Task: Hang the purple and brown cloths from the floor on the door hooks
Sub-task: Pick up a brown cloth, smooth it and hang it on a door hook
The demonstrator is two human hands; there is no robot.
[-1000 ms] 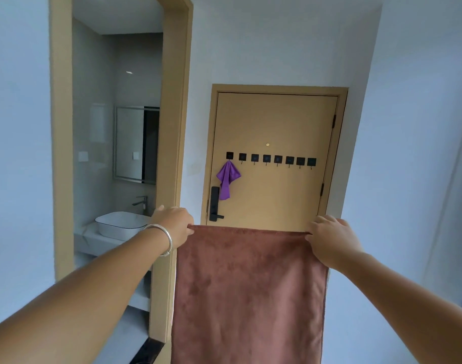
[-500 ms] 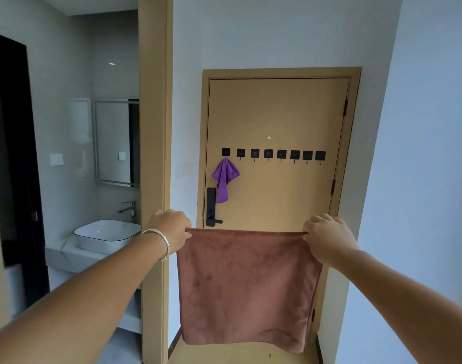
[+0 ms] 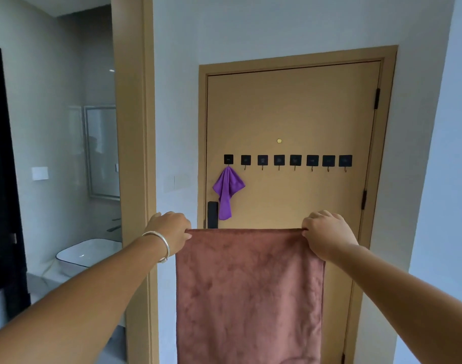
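Brown cloth (image 3: 249, 292) | pinched taut: left hand (image 3: 169, 229), right hand (image 3: 327, 232)

Brown cloth (image 3: 249, 295) bottom: cut off.

Door (image 3: 290, 114) w/ 8 hooks (image 3: 295, 160); purple cloth (image 3: 227, 190) on leftmost.

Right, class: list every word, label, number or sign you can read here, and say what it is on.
None can be read.
Hook plates on the door: faint marks, too blurred to read.
Purple cloth, brown cloth, lock, wall switch: no text visible.
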